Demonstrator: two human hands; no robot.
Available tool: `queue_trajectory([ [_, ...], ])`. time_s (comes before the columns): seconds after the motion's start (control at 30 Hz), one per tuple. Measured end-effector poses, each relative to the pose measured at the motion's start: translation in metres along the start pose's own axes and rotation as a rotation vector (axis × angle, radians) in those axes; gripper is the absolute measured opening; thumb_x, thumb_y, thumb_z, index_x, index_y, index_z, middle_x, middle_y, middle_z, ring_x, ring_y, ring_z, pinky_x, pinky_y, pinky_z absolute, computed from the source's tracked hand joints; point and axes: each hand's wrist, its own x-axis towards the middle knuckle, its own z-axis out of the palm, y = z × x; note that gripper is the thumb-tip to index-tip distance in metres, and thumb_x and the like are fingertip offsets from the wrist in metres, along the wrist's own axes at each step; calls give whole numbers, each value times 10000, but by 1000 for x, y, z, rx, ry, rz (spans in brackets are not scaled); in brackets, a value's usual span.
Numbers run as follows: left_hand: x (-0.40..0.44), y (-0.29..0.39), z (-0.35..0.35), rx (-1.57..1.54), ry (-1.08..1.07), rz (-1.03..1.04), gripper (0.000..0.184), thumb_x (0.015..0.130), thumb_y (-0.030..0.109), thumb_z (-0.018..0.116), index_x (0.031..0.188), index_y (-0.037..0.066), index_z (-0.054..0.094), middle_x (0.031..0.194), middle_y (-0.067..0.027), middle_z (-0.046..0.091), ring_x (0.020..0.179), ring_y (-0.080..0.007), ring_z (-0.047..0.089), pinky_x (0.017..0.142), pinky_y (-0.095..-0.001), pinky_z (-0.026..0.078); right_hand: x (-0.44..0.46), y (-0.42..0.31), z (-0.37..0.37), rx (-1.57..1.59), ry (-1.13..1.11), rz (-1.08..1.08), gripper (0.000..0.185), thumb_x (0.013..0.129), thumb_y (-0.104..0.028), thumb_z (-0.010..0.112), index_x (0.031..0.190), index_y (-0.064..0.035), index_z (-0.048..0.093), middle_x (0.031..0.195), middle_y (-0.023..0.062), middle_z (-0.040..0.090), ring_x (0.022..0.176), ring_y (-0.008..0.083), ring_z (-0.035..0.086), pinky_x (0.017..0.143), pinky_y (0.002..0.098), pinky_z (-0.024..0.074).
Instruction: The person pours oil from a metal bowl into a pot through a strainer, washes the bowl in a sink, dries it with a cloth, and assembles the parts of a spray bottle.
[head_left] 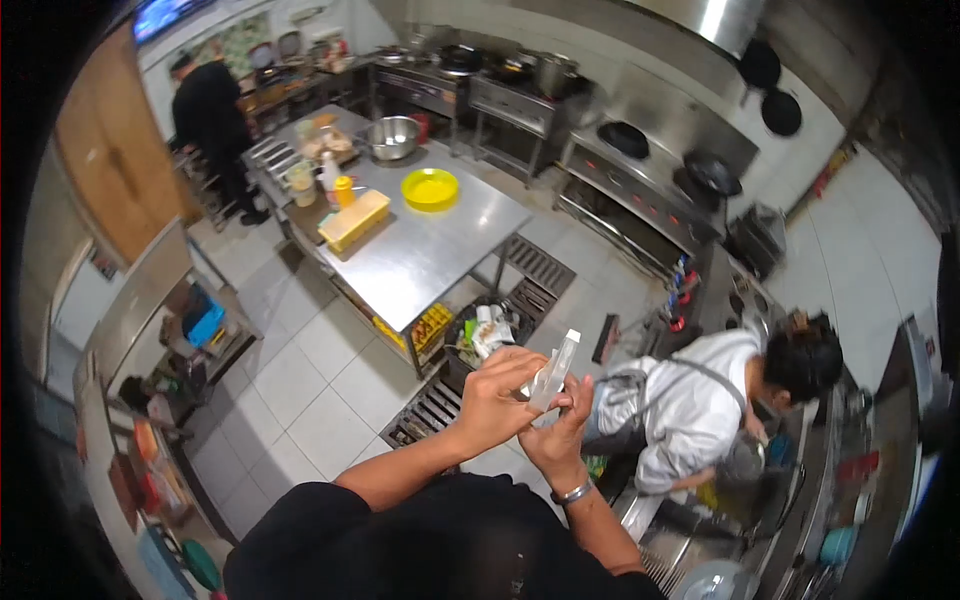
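Both of my hands are raised together in front of my chest. Between them is a narrow, translucent white plastic object with a squared tip pointing up and away; I cannot make out its exact kind. My left hand is closed around its near left side, the fingers bent. From the lower right, my right hand meets it with curled fingers at its lower end. A metal band circles my right wrist. The fingers and the object itself hide its lower part.
A steel table ahead bears a yellow plate, a yellow box and a steel bowl. A filled bin stands at its corner. One person bends over a sink at right; another stands far left.
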Motion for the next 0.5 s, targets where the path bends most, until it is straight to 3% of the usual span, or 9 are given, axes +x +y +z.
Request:
queue_trajectory([
  [0.03,-2,1,5,-26,-39,0,341,671,132,832,970,21,713,973,-109,710,928,-272,660,829,-359,521,2,5,-1,-27,42,-111,1087,730,-6,775,1497,-55,6,1224,200,513,928,241,586,851,365,483],
  [0.13,-4,3,17,-38,-194,51,364,659,99,805,995,4,702,1008,-110,708,961,-280,649,853,-365,511,-19,20,-4,-79,160,-151,1028,762,-35,779,1472,-112,40,1145,171,537,863,250,584,791,394,489],
  [0.27,-28,12,53,-152,-422,87,364,659,111,805,996,3,717,1018,-120,715,973,-296,646,891,-371,485,-82,33,-15,-129,382,-69,782,809,-175,757,1379,-24,244,1062,169,606,906,278,637,843,398,510],
  [0.33,-47,19,75,-239,-462,143,376,655,98,797,1012,8,720,1027,-111,718,963,-302,643,885,-377,489,-124,37,-26,-139,507,82,735,839,-249,731,1365,-11,276,1038,158,624,914,278,645,883,407,501],
  [0.37,-57,19,85,-282,-563,203,488,641,107,801,1101,-6,681,1152,-112,684,1023,-318,605,895,-385,493,-146,36,-32,-145,548,175,745,854,-287,716,1374,-15,257,1042,154,624,917,278,644,901,413,494],
  [0.4,-58,29,93,-303,-594,209,488,641,107,801,1101,-6,681,1152,-112,684,1023,-318,605,895,-385,493,-195,53,-35,-128,528,436,707,872,-358,670,1369,-24,294,1123,165,592,983,280,623,948,430,463],
  [0.43,-56,43,105,-340,-729,220,538,655,173,828,1146,16,672,1194,-119,668,1059,-309,588,917,-389,475,-223,58,-45,-121,527,621,759,853,-360,693,1384,-20,271,1162,169,565,1020,286,597,968,442,443],
  [0.5,-56,58,118,-396,-934,231,692,678,314,856,1271,50,614,1328,-134,594,1135,-305,542,970,-401,439,-241,52,-80,-342,630,690,865,814,-364,739,1414,-12,225,1239,177,511,1095,298,547,1008,466,403],
])
